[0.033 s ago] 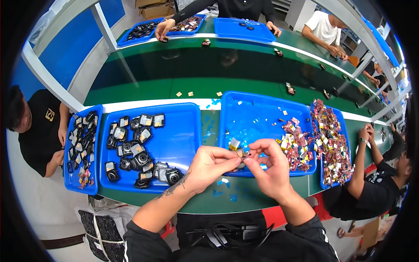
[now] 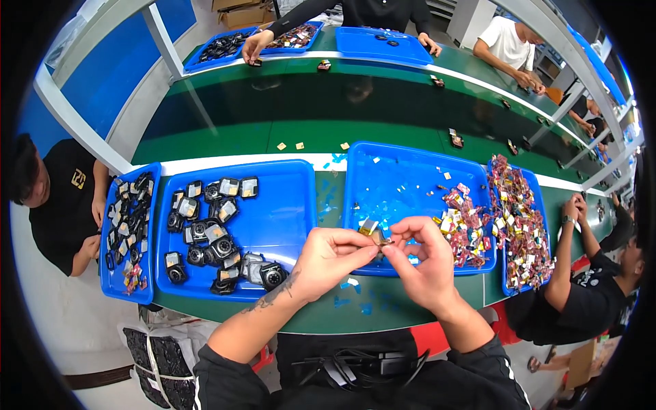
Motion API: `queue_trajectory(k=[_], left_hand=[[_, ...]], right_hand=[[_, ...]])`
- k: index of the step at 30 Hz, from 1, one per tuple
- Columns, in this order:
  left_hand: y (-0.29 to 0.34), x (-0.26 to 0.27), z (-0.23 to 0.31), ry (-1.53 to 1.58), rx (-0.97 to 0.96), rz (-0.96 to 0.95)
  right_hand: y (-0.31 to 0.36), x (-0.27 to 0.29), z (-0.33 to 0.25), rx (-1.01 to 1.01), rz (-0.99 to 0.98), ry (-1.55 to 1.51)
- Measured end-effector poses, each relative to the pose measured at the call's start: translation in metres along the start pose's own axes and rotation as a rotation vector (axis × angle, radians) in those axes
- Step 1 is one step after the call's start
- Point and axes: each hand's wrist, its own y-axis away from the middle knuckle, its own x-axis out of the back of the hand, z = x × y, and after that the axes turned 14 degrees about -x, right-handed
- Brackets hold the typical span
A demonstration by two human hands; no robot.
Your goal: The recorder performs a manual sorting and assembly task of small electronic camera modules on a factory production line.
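In front of me, over the near edge of a blue tray [image 2: 417,152], both hands meet on a small electronic assembly with a silver-and-yellow battery pack [image 2: 370,226]. My left hand [image 2: 335,253] pinches it from the left between thumb and fingers. From the other side my right hand [image 2: 425,263] is closed, thumb and index finger at the dark end of the same piece; the fingertips hide most of it. Beneath and beyond lie blue film scraps [image 2: 389,198]. A heap of battery-and-board assemblies [image 2: 466,229] fills that tray's right side.
Left of my hands, a blue tray [image 2: 287,205] holds several black camera-like housings [image 2: 220,247]. Narrower trays stand at either end, the right one heaped with assemblies [image 2: 523,225]. Beyond runs a green conveyor belt [image 2: 273,116] with scattered parts. Co-workers sit left, right and across.
The battery pack has tilted slightly between my fingers. Small pieces on the belt have shifted a little to the right. My hands keep their place.
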Motion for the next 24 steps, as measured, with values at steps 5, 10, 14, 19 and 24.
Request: queue_trajectory(k=[5,10,14,19,24], left_hand=[[0.0,-0.008,-0.002,0.03,-0.153,0.031],[0.002,-0.011,-0.001,0.027,-0.177,0.04],[0.003,-0.013,0.0,0.07,-0.207,0.048],[0.004,-0.018,0.011,0.047,-0.256,0.13],[-0.018,0.048,0.048,-1.708,-0.344,0.066]], right_hand=[[-0.004,-0.005,0.011,-0.003,0.05,-0.071],[-0.004,-0.009,0.019,0.082,0.139,0.047],[-0.008,-0.015,0.011,0.068,0.179,0.088],[-0.024,-0.013,0.013,-0.07,-0.007,-0.049],[-0.173,0.033,0.034,0.005,0.005,0.335]])
